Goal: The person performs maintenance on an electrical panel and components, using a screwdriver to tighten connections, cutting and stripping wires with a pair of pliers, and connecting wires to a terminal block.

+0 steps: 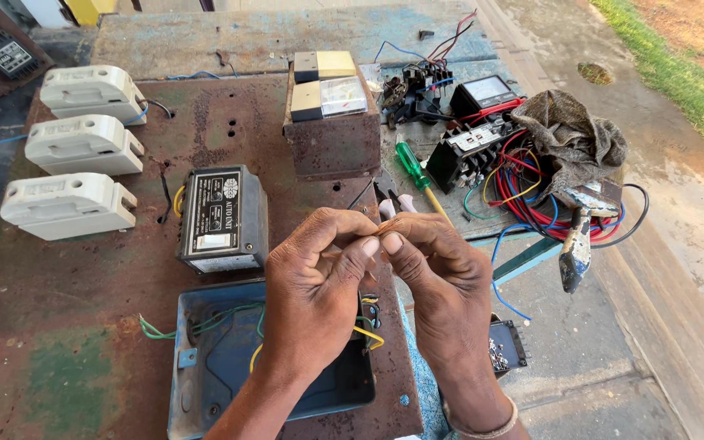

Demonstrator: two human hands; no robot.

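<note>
Both hands, left hand [313, 281] and right hand [437, 273], pinch a thin copper-coloured wire end [380, 231] between fingertips, raised above the open blue metal box [197, 371] for a closer view.

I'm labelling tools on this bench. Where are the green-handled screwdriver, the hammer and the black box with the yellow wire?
green-handled screwdriver [410, 162], head view, on the middle of its green handle.
hammer [575, 244], head view, on its worn handle.
black box [223, 217], head view, on the middle of its top face.
</note>
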